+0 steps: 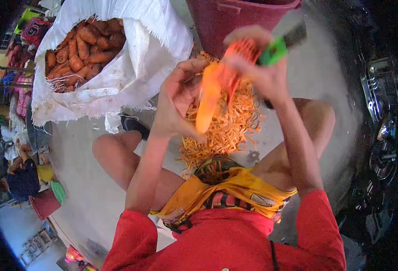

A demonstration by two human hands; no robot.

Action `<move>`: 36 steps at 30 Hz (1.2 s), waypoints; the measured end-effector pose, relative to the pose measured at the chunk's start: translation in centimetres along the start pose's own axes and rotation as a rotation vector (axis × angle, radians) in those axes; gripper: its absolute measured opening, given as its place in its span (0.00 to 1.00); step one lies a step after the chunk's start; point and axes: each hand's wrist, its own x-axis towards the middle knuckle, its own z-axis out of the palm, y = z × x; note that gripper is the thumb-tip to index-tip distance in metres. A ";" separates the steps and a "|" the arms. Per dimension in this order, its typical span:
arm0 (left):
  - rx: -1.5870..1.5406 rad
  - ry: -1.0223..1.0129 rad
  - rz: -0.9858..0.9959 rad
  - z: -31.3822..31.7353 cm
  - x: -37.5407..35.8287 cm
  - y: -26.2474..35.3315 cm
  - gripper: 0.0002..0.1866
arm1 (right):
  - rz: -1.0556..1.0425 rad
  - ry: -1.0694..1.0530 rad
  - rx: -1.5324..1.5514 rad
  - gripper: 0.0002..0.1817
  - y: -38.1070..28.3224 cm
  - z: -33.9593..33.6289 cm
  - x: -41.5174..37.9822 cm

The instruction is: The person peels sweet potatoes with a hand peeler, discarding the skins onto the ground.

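Observation:
A peeled orange carrot (208, 98) slants in front of me, its lower end against the thumb of my left hand (174, 101). The fingers of that hand curve around the carrot's left side. My right hand (271, 72) is closed around a red slotted tool (244, 50), smeared by motion, at the carrot's upper end. A green handle (272, 52) with a dark, blurred blade sticks out past the same hand. Below both hands lies a heap of orange peelings (228, 124) on the floor, between my legs.
At the upper left stands an open white woven sack (151, 58) full of unpeeled carrots (84, 49). A dark red bin (221, 22) is at the top. Metal items (382, 158) line the right edge. Another person (22, 178) is at the far left.

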 end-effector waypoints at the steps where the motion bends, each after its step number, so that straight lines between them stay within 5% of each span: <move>1: -0.004 -0.001 -0.009 -0.2 -0.2 -0.2 0.70 | 0.266 0.107 0.113 0.17 0.9 -0.5 0.3; 5: -0.014 -0.046 0.114 0.6 0.9 -0.5 0.70 | 0.146 0.131 0.023 0.16 0.5 -1.6 0.9; 8: -0.032 0.138 -0.006 0.7 0.8 -1.0 0.71 | 0.076 0.082 0.125 0.15 -0.7 0.9 0.2; 14: -0.270 -0.079 0.090 1.2 0.4 -0.3 0.47 | 0.201 0.273 0.006 0.14 5.5 -1.3 0.9; 18: -0.408 0.129 -0.126 1.7 0.4 1.6 0.57 | 0.259 0.227 0.024 0.14 3.1 -1.0 0.6; 20: -0.033 0.299 -0.352 1.3 0.3 1.3 0.35 | 0.326 0.192 0.028 0.14 2.7 -0.9 0.1; 23: 0.123 0.365 -0.327 1.1 0.1 0.0 0.22 | 0.370 0.200 0.072 0.14 3.0 -0.4 -0.2; 27: 0.303 0.335 -0.232 1.6 -0.1 0.0 0.19 | 0.307 0.159 0.090 0.15 2.7 0.7 -0.4; 32: 0.139 0.022 -0.130 1.6 -0.8 0.5 0.27 | 0.297 0.248 0.192 0.15 3.8 -0.2 0.2; 36: 0.142 0.169 -0.199 1.9 -1.0 0.1 0.29 | 0.098 0.149 0.202 0.16 1.3 1.2 -0.3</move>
